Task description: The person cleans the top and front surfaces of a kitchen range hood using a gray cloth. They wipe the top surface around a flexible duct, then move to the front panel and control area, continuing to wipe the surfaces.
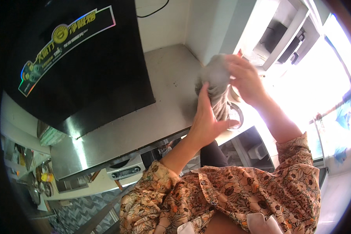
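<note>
A bunched grey cloth point(218, 99) hangs between my two hands, over the right end of a grey metal surface point(172, 76). Its upper part is blurred. My left hand point(206, 122) grips the cloth's lower left side, thumb pointing right. On the upper right side, my right hand point(247, 79) has its fingers closed on the same cloth. Partly hidden behind the cloth and my left thumb is a round dish point(237, 115) with a rim. I cannot tell whether the cloth touches the metal.
A black glossy panel point(105, 73) bearing a printed sticker point(64, 44) rises at left from the metal surface. White open shelves point(295, 35) stand at upper right beside a glaring window point(304, 90). Below the metal edge sits an appliance with a control knob point(125, 172).
</note>
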A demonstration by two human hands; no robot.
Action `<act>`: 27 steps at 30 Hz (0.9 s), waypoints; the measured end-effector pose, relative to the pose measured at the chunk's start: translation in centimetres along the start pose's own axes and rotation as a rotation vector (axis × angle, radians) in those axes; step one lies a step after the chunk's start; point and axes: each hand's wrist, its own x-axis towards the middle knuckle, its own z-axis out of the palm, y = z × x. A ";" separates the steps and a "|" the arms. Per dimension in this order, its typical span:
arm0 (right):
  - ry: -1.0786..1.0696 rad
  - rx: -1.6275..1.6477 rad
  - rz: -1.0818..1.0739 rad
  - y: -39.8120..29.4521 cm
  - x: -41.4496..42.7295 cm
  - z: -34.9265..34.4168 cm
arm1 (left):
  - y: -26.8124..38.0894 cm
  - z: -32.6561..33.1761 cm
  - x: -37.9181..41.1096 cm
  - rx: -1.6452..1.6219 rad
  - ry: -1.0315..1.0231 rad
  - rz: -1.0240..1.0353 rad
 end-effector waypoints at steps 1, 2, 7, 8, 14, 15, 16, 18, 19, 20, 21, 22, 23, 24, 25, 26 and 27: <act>-0.140 -0.100 -0.056 0.1 0.1 0.1 | -0.8 0.5 0.9 -0.185 0.013 -0.053; -0.274 -0.198 -0.110 0.1 0.0 0.0 | -1.0 0.4 1.9 -0.341 -0.050 -0.209; -0.325 -0.604 -0.135 -0.4 2.7 -1.8 | -3.1 -3.0 3.0 -1.055 -0.165 -0.477; -0.321 -0.723 -0.139 0.1 3.4 -2.9 | -3.3 -3.5 2.9 -1.111 -0.124 -0.466; -0.421 -0.404 0.461 5.0 1.6 -3.9 | -6.5 -5.3 2.6 -1.514 -0.216 -0.333; -0.355 -0.219 0.465 5.6 1.2 -3.1 | -6.9 -5.5 2.5 -1.559 -0.253 -0.327; -0.337 -0.147 0.409 6.2 1.5 -2.7 | -7.1 -5.6 2.2 -1.603 -0.291 -0.326; -0.301 -0.003 0.295 6.9 1.9 -2.1 | -7.2 -7.1 1.9 -1.414 -0.227 -0.268; -0.354 -0.117 0.249 6.7 2.2 -2.7 | -7.5 -8.0 1.9 -1.431 -0.268 -0.264; -0.253 -0.144 0.168 5.6 1.4 -2.3 | -7.1 -8.7 1.9 -1.330 -0.247 -0.267; -0.153 -0.171 0.089 3.9 0.2 -1.7 | -6.8 -9.6 1.9 -1.227 -0.228 -0.275; -0.081 -0.168 0.033 3.4 0.2 -1.8 | -4.6 -10.1 2.3 -1.002 -0.159 -0.283; -0.009 -0.174 -0.019 3.1 0.3 -1.8 | -2.0 -9.0 3.2 -1.061 -0.158 -0.204; 0.071 -0.183 -0.074 2.6 0.4 -2.0 | -1.7 -9.1 3.5 -1.079 -0.186 -0.186; 0.057 -0.178 -0.053 0.8 0.5 -1.7 | -0.9 -10.1 3.2 -1.081 -0.192 -0.169; 0.051 -0.151 -0.089 0.2 0.3 -1.5 | -0.5 -10.6 3.3 -1.094 -0.216 -0.150; 0.043 -0.123 -0.125 -0.4 0.2 -1.3 | 0.3 -10.9 3.5 -1.015 -0.171 -0.218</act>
